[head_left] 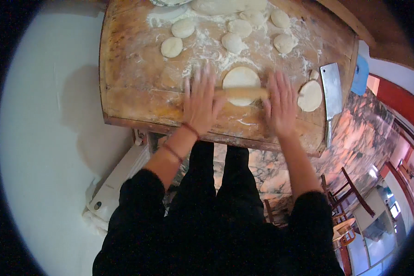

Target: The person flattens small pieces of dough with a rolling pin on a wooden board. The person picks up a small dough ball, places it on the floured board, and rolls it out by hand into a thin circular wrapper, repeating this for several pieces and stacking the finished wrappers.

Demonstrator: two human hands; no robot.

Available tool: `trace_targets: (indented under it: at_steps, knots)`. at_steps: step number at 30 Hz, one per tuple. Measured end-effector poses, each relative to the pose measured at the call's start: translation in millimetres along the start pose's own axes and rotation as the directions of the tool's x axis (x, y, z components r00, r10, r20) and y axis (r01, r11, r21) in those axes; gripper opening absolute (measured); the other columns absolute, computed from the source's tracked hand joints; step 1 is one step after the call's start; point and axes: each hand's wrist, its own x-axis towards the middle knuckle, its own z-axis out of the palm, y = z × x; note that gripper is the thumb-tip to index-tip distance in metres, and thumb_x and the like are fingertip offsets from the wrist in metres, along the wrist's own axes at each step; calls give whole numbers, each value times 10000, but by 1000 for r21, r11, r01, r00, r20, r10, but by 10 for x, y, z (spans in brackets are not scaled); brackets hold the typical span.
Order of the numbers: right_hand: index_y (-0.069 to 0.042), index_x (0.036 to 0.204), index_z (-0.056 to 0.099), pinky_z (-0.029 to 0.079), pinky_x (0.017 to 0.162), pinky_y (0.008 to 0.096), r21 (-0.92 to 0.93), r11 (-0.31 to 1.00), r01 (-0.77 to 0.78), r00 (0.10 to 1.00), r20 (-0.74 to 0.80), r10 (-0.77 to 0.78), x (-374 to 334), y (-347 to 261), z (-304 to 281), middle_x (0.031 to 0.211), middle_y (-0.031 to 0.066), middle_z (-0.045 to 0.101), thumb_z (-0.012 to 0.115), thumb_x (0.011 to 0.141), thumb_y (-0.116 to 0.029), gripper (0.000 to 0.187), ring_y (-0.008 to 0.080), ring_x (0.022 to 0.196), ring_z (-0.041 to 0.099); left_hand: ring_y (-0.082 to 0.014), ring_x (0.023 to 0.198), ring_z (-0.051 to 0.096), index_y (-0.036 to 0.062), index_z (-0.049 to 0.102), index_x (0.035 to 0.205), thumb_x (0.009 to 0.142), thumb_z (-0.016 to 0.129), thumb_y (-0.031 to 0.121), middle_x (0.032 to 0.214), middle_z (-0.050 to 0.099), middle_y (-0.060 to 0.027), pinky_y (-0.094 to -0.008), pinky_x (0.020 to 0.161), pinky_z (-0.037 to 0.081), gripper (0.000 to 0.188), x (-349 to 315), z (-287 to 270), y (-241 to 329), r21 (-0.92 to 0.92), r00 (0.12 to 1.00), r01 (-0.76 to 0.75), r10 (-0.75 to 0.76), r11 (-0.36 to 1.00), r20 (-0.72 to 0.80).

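On the left, the left hand [200, 99] lies flat across its end of the rolling pin [241, 93], fingers stretched out and blurred, nothing gripped. Heavier pressure from this palm could leave one side thin! In the middle, the dough round [241, 78] sits on the wooden table between the palms, the pin across its nearer half; bare-looking wood could make it stick, and one spot pressed too long could tear it. To the right, the right hand [281, 103] is just as flat and uncurled over the other end; a wide sideways push there might catch the flattened dough [310, 96] just beside it.

Now the surroundings! Far left, a plain pale wall [41, 101]. On the table, two dough pieces [171, 47] up left, then a floury cluster [231, 43] beyond the round, crowding any long push away, with a long dough roll [229, 6] behind. Further right, two more lumps [284, 43], a small scrap [314, 74], and the cleaver [332, 92], its handle reaching the near edge: a stray forearm could knock it.
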Motion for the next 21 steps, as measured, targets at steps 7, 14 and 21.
trace_targets:
  at_steps: [7,14,21]
  knots:
    - [-61,1577,376,274,1220,547,66,997,-27,999,34,25,-255,178,37,1637,168,362,608,980,-264,672,394,1505,337,-398,1576,162,-19,307,1583,1014,533,390,1662,268,-254,-564,1265,80,736,123,-32,154,53,996,-72,69,996,63]
    - [-73,1584,356,276,1223,544,-25,987,161,984,-75,-163,631,265,3,1628,166,372,642,963,-265,710,387,1504,340,-379,1561,208,-11,256,1604,962,606,462,1653,288,-236,-558,1261,124,870,716,26,42,139,982,132,-111,981,-151]
    - [-66,1389,513,365,1144,528,-45,981,189,981,55,-187,-283,413,-86,1440,167,518,651,859,-128,551,384,1307,507,-408,1531,255,-36,279,1571,955,657,361,1606,336,-273,-540,1233,215,824,-230,-31,431,-102,997,10,-3,995,74]
